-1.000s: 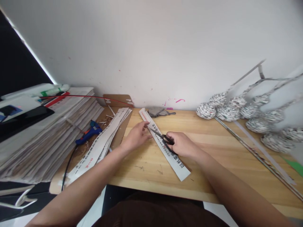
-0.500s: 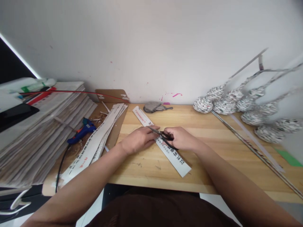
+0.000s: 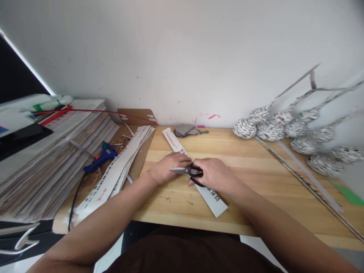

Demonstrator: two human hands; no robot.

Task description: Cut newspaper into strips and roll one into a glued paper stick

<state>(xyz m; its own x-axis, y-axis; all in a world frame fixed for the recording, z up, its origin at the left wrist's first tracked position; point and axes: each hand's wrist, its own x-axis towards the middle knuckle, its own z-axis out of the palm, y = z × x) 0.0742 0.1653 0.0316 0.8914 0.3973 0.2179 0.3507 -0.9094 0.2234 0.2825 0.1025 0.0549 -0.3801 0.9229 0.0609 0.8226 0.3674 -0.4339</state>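
Note:
A long white paper strip (image 3: 210, 201) with printed characters lies slantwise on the wooden table in front of me. My left hand (image 3: 170, 167) is over the middle of the strip, its fingers closed on the paper and its thumb mostly hidden. Black-handled scissors (image 3: 179, 170) are in my right hand (image 3: 212, 173), their blades together and pointing left in front of my left fingers. Fingertips of both hands meet at the strip, and its middle is covered by the hands and the scissors.
More printed strips (image 3: 119, 170) lie on cardboard to the left, beside a blue glue gun (image 3: 102, 157) and a tall paper stack (image 3: 74, 148). A grey cloth (image 3: 187, 130) sits near the wall. Several woven paper gourds (image 3: 270, 129) and long rods (image 3: 298, 176) occupy the right.
The scissors have turned from slanting across the strip with blades spread to pointing left with blades together. My hands have come closer together at the strip.

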